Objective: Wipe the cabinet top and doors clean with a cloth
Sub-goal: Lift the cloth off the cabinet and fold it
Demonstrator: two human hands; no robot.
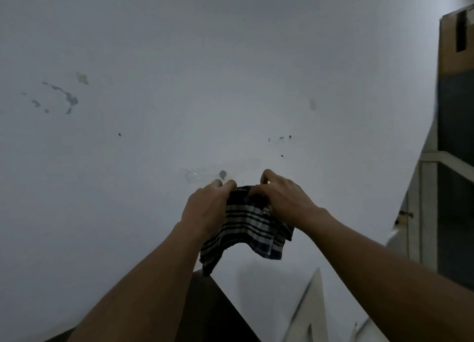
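Both of my hands hold a dark plaid cloth (250,226) with white stripes up in front of a white wall. My left hand (207,208) pinches its upper left edge and my right hand (287,200) grips its upper right edge. The cloth hangs down between my forearms, bunched at the top. Below the cloth, a dark cabinet top (215,311) shows as a dim corner between my arms. A white door panel (307,308) stands at the lower right.
The white wall (179,85) fills most of the view, with scuffs and peeled paint patches (64,95) at the left. A brown board with black tape (454,44) and a window frame (433,213) stand along the right edge.
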